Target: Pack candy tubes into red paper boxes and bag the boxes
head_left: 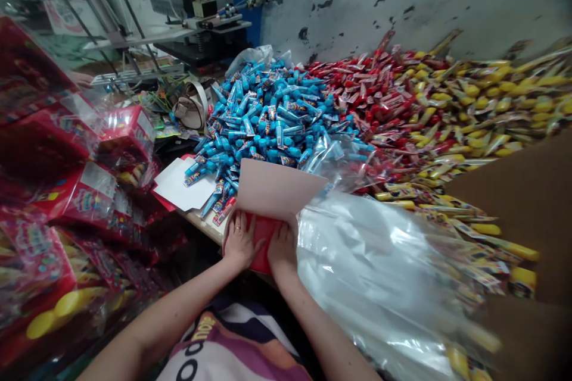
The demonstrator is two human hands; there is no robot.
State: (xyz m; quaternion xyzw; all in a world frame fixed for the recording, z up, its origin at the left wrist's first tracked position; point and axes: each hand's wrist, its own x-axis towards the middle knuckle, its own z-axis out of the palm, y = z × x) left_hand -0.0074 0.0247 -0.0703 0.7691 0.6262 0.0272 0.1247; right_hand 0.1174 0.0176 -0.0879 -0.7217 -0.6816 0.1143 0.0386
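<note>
Pressing down on the red cardboard box (263, 241) with its pale flap raised, the left hand (239, 242) and right hand (282, 248) lie flat, fingers outstretched. Directly behind the box rises a heap of blue plastic tubes (272, 113). A stack of clear plastic bags (370, 262) crowds its right side.

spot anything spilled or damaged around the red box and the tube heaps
Yes. A few blue tubes lie off their heap, on the white card beside the red box. The wall behind shows dark patches where the coating looks flaked.
</note>
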